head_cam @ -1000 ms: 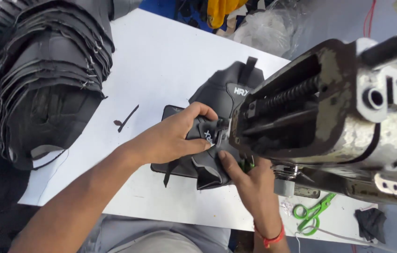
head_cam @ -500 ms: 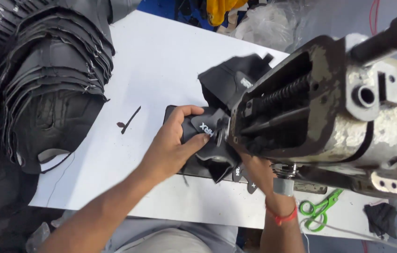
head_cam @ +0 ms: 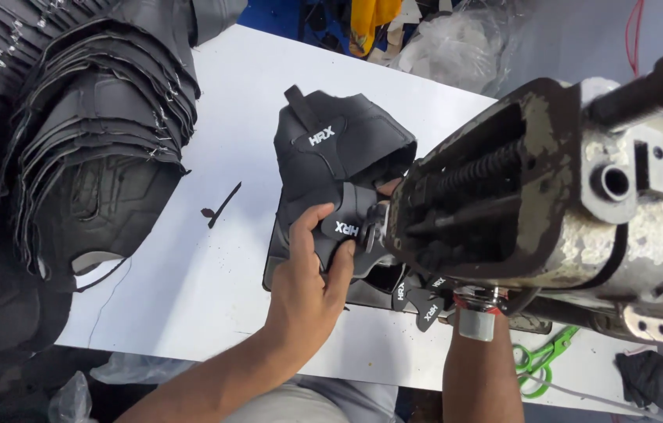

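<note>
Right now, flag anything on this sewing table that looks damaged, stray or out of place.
The sewing machine head has badly chipped, worn paint. A stray dark scrap lies alone on the white table. Otherwise the left hand presses the black shoe upper normally.

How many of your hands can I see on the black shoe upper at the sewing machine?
1. The left hand grips the black shoe upper beside the sewing machine. The right hand is hidden behind the machine; only its forearm shows.
</note>
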